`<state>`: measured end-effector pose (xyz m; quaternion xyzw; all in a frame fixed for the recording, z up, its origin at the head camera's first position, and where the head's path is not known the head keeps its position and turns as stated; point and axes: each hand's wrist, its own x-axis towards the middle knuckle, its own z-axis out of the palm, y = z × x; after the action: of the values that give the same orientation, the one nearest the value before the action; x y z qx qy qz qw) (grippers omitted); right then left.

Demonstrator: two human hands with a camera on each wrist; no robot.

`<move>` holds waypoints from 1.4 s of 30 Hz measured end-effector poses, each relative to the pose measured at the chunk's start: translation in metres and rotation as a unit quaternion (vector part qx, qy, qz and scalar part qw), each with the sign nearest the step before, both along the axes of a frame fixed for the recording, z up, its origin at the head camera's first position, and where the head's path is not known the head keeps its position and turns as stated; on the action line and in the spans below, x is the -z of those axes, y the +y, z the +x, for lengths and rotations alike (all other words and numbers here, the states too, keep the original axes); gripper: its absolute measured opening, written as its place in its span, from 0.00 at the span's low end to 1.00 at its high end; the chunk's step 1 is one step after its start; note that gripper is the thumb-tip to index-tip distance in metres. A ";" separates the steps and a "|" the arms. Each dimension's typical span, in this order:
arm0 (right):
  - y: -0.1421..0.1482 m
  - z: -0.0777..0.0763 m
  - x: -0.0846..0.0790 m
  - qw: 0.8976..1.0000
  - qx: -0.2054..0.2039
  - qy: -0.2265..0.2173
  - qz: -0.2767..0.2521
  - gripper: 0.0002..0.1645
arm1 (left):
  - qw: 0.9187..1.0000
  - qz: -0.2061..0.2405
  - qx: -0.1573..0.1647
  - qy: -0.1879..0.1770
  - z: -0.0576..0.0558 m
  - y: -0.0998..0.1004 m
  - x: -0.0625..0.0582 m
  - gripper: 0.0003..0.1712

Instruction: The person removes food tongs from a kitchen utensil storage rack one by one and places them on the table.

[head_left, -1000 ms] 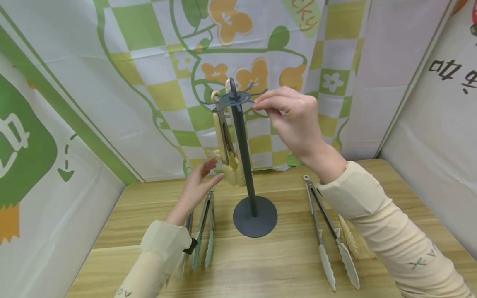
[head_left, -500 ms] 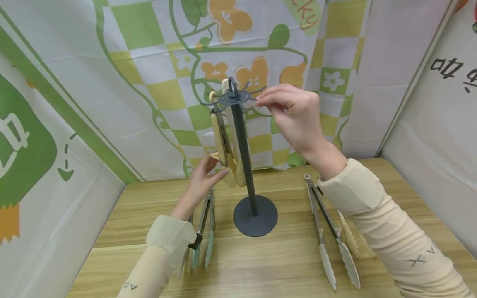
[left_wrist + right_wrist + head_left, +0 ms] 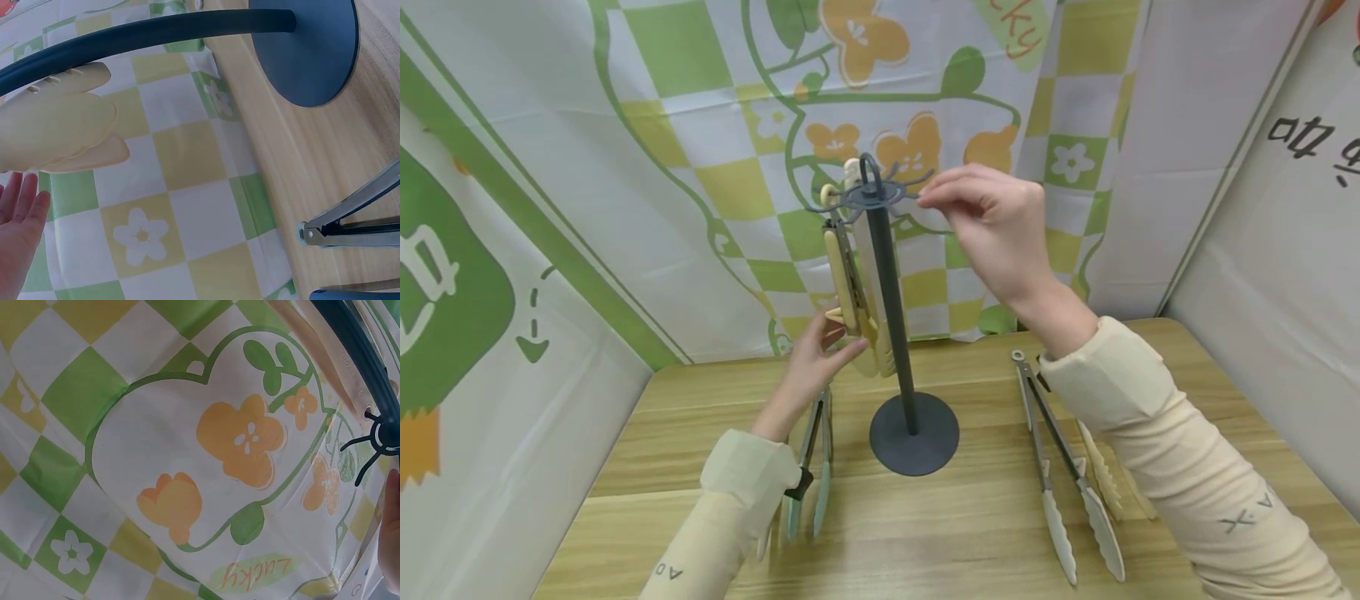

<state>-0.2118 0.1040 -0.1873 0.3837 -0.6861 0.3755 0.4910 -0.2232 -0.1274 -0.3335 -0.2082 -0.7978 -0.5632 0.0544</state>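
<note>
A dark rack [image 3: 891,317] with a round base and curved hooks stands upright in the head view. My right hand [image 3: 996,217] pinches a hook at the rack's top right between thumb and fingers. Pale yellow tongs [image 3: 842,279] hang from the left hooks, and cream tongs [image 3: 865,242] hang behind the pole. My left hand [image 3: 808,362] is at the lower part of the yellow tongs, thumb in front and fingers partly hidden behind. In the left wrist view, straight-looking fingers [image 3: 28,197] reach the edge of the hanging tongs' heads [image 3: 62,128].
Tongs with mint tips [image 3: 820,500] lie left of the base, partly under my left sleeve. On the right lie white-tipped tongs [image 3: 1067,500] and yellow-tipped tongs [image 3: 1105,479], partly behind my right sleeve. A patterned cloth [image 3: 722,150] hangs behind the wooden table [image 3: 910,542].
My left hand has moved right and slightly up to the yellow tongs. The hanging tongs and rack top have shifted slightly, while my right hand stays at the hook.
</note>
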 end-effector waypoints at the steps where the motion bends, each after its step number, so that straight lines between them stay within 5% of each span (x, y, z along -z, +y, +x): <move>1: 0.000 0.000 0.000 1.000 -0.001 -0.003 -0.003 0.10 | 1.000 0.001 0.002 -0.003 0.003 0.001 -0.003 0.32; 4: 0.000 0.000 0.000 1.000 -0.005 -0.015 -0.013 0.10 | 1.000 0.002 0.007 -0.001 0.008 0.004 -0.010 0.30; 10: 0.000 -0.002 0.000 0.998 -0.022 -0.047 -0.034 0.08 | 1.000 -0.005 0.004 0.014 -0.002 0.000 0.005 0.26; 32: -0.001 -0.004 0.000 0.984 -0.029 -0.157 -0.083 0.04 | 0.999 -0.004 -0.007 0.031 0.002 0.001 0.006 0.18; 42: -0.001 -0.007 0.001 0.983 -0.023 -0.158 -0.090 0.04 | 1.000 -0.008 -0.007 0.019 0.017 0.005 -0.010 0.20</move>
<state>-0.2185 0.1027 -0.1885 0.2893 -0.7092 0.5032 0.4001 -0.2065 -0.1223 -0.3234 -0.2137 -0.8023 -0.5527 0.0716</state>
